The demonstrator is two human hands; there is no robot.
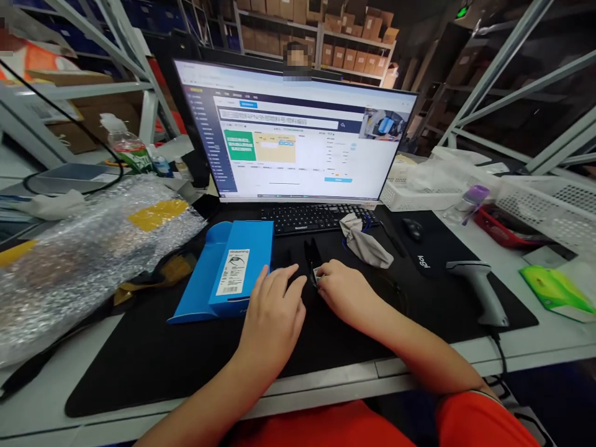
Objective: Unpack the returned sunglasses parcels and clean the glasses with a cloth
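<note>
My left hand [272,310] rests on the black desk mat [139,360], fingers stretched out, its fingertips by the edge of an open blue box [223,270] with a white barcode label. My right hand [342,288] lies just to the right, fingers curled and pinching a small black part with a tiny white label [313,264] that lies on the mat. What exactly this small part is I cannot make out. Both hands sit in front of the black keyboard [316,218].
A monitor [293,133] stands behind the keyboard. A grey cloth [363,242] and a mouse [413,228] lie right of the keys. A barcode scanner [482,288] stands at the right. Bubble wrap [79,248] covers the left. White baskets [535,208] sit far right.
</note>
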